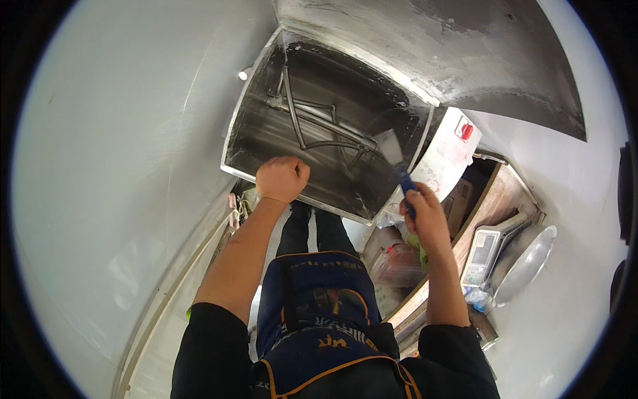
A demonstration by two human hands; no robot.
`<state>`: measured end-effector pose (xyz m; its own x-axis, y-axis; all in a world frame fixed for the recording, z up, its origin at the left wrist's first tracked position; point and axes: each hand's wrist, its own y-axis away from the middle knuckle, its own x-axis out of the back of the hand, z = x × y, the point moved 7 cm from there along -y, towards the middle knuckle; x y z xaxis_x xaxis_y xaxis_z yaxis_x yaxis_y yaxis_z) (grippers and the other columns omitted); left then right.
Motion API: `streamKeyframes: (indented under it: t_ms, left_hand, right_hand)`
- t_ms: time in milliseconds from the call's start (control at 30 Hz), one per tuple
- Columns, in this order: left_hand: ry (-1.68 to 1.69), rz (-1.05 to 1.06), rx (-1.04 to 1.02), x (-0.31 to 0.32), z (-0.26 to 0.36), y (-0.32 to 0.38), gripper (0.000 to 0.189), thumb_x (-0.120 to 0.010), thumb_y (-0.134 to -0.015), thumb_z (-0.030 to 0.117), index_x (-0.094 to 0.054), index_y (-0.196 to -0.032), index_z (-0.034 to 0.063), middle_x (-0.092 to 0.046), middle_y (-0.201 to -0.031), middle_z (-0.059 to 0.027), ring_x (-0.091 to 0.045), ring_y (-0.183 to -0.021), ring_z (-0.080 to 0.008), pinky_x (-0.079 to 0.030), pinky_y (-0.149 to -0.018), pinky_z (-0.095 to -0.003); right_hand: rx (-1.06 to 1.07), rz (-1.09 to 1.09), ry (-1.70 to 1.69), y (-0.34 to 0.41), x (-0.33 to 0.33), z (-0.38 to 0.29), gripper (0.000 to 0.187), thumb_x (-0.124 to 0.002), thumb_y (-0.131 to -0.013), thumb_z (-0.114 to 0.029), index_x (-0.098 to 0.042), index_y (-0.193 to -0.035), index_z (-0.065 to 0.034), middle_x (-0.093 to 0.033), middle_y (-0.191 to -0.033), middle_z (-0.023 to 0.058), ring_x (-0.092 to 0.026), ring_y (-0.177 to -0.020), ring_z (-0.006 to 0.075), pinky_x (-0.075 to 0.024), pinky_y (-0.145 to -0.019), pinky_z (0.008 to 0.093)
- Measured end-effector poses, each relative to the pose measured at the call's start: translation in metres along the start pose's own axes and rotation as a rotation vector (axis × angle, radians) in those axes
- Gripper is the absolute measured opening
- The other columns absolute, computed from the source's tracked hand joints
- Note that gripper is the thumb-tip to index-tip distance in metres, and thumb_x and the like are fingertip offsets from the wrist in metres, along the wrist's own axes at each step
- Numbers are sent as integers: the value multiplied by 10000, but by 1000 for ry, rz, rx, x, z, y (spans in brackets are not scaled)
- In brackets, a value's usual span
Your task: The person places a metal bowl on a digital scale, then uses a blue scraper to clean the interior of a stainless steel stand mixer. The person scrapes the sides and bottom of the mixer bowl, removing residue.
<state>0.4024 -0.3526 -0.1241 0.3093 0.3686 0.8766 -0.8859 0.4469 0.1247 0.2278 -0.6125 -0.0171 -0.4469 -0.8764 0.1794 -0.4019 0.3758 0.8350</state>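
Note:
Before me is a dough mixer's metal tub (335, 211), its inside dark with pale residue along the walls. A bent-bar mixing paddle (294, 119) spans the tub. My right hand (426, 214) grips the blue handle of a scraper (391, 148), whose flat metal blade points away from me over the tub's right side. Whether the blade touches the wall, I cannot tell. My left hand (282, 178) is a closed fist at the tub's front rim, with nothing seen in it. Its underside is hidden, so contact with the rim is unclear.
The mixer's raised lid (478, 55) stands behind the tub. A white side panel (443, 154) carries a red switch (466, 131). To the right, a wooden shelf unit (476, 219) bears a weighing scale (483, 252) and a metal bowl (526, 264). A pale wall (114, 149) closes in on the left.

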Motion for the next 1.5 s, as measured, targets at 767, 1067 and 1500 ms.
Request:
streamKeyframes:
  t_ms: [767,1067,1500]
  left_hand:
    - [-236,-135,36,-20,-17,2,389,-523,-927,384,-753,-820,88,-708,-829,-192,-665,-746,-450,-516,-653,-556]
    - [-312,-134,-15,-22,-11,-8,463,-497,-960,438,-769,-940,64,-734,-922,-213,-691,-842,-457,-530,-727,-560]
    - [-248,-215,152,-12,-6,-3,412,-523,-918,421,-776,-898,96,-725,-869,-204,-689,-807,-442,-553,-751,-521]
  right_hand:
    - [235,206,-598,78,8,113,336,-555,-1063,-420,-619,-1098,-92,-526,-729,-6,-471,-559,111,-387,-559,258]
    - [118,770,-1287,176,111,329,303,-532,-1070,-438,-498,-954,-161,-395,-673,-11,-377,-561,117,-315,-519,280]
    - [-14,1007,-1099,105,248,519,285,-483,-1083,-177,-554,-1197,73,-625,-992,151,-648,-945,306,-581,-840,395]
